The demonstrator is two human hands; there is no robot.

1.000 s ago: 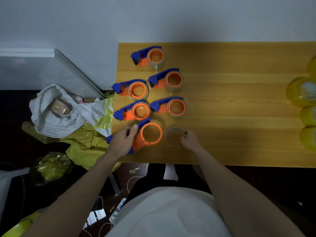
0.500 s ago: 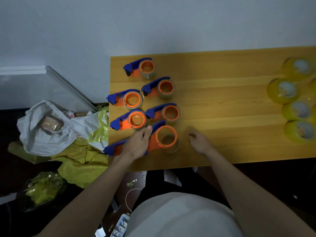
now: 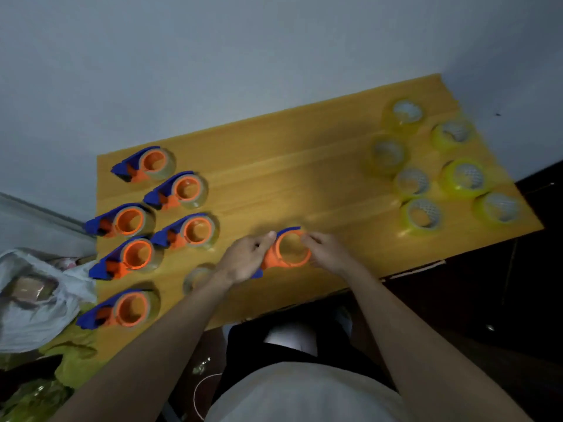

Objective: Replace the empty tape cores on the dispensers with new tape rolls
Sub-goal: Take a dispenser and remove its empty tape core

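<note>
Both hands grip one orange and blue plastic tape dispenser (image 3: 288,249) near the front edge of the yellow wooden worktop (image 3: 289,178): left hand (image 3: 243,258) on its handle side, right hand (image 3: 326,249) on the ring. Beside the left wrist lies a clear empty tape core (image 3: 196,277).

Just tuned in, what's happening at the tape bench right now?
A person is working on one orange and blue dispenser near the table's front edge. The left hand grips its handle side and the right hand holds the wheel's far edge. An empty clear core lies on the table beside the left wrist. Six more dispensers sit at the left, and the new yellow rolls wait at the right, none picked up.
</note>
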